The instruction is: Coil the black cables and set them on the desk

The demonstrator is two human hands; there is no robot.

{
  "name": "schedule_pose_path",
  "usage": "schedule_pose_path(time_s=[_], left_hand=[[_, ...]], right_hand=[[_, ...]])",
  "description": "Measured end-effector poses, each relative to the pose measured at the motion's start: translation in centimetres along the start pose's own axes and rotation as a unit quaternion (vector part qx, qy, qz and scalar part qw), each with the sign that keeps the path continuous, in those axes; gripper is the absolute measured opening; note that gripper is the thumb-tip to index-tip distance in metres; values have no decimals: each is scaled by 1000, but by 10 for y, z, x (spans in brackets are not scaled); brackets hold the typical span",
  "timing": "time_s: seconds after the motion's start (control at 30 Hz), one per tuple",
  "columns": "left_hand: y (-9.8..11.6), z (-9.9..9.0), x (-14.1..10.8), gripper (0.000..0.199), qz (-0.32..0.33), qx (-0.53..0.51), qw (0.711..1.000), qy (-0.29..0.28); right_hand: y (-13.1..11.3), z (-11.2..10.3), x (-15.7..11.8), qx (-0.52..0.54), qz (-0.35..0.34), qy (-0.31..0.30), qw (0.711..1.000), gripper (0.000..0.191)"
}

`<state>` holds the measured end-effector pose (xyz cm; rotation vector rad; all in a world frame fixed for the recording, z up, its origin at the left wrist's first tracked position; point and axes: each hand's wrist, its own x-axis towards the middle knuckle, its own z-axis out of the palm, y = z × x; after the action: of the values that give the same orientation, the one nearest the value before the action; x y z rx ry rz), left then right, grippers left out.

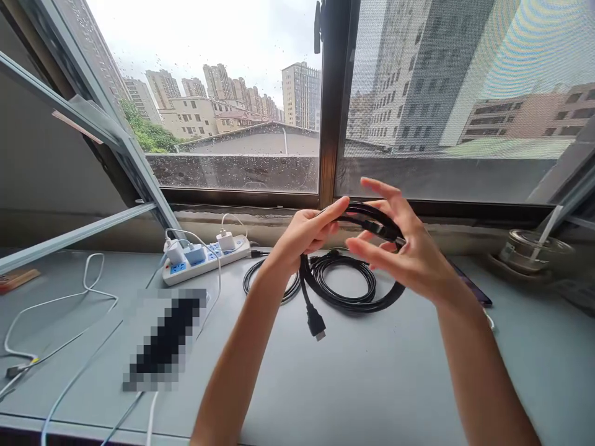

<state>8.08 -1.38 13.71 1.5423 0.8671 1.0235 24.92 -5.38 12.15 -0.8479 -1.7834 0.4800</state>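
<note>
The left fingers [332, 214] close on a coiled black cable [356, 306], which lies between both hands; the right fingers [381, 186] spread wide around its right side. A plug [316, 322] hangs below the left fingers. Left of these, a power strip [209, 263] rests on the counter [372, 384].

Easiest way in is bottom middle: the flat grey bench [367, 384] leaves a wide lane between the left forearm [237, 365] and right forearm [478, 359]. Further up it's tight, with the left hand [302, 238], the right hand [404, 241] and a looped black cable [379, 230] clogging the centre. Lower left's a snag zone thanks to loose white cables [152, 418], and the long white power strip with blue sockets [204, 263] walls off the spot above. Far right, a clear round jar with a white straw [525, 253] blocks the back corner.
</note>
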Motion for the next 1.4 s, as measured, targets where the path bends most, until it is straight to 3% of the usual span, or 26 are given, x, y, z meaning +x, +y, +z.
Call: schedule_pose_path(time_s=[0.07, 0.13, 0.2, 0.27, 0.33, 0.47, 0.5, 0.63, 0.7, 0.8, 0.93, 1.03, 1.13, 1.23, 1.4], left_hand=[[1, -2, -1, 57, -12, -7, 1000, -21], [3, -4, -2, 55, -25, -5, 999, -41], [7, -7, -3, 51, -28, 9, 999, -37], [8, -10, -3, 48, -21, 25, 999, -17], [8, -10, -3, 46, -15, 28, 1000, -5], [8, -2, -4, 57, -26, -1, 999, -31], [8, 1, -4, 59, -25, -7, 999, -36], [2, 4, -1, 49, 5, 6, 1000, -24], [-6, 1, 5, 40, 26, 47, 998, 19], [-22, -2, 15, 40, 22, 144, 987, 62], [-31, 2, 20, 42, -72, 159, 984, 31], [-31, 4, 20, 39, -136, 115, 984, 35], [-26, 0, 18, 33, -118, 89, 989, 29], [-22, -3, 17, 26, -104, 62, 993, 17], [-29, 5, 19, 22, -101, 69, 991, 44]], right_hand=[[-4, 2, -2, -166, -67, 65, 982, 58], [-8, -1, -3, -262, -114, 70, 956, 39], [-10, -5, -5, -276, -126, 43, 952, 38], [-13, -8, -7, -262, -126, 25, 957, 50], [-15, -5, -10, -285, -126, 33, 950, 54], [-13, 6, -11, -453, -120, 98, 878, 41], [-10, 5, -9, -465, -117, 97, 872, 40], [13, -11, 5, -330, -98, 45, 938, 38], [27, -21, 12, -287, -74, 92, 951, 37], [40, -27, 17, -257, -59, 183, 947, 37], [38, -24, 16, -227, -60, 246, 940, 37], [36, -21, 15, -192, -32, 227, 954, 38], [43, -20, 15, -197, -7, 193, 961, 39], [53, -17, 15, -268, 22, 169, 948, 46], [63, -11, 14, -339, 124, 166, 918, 44]])
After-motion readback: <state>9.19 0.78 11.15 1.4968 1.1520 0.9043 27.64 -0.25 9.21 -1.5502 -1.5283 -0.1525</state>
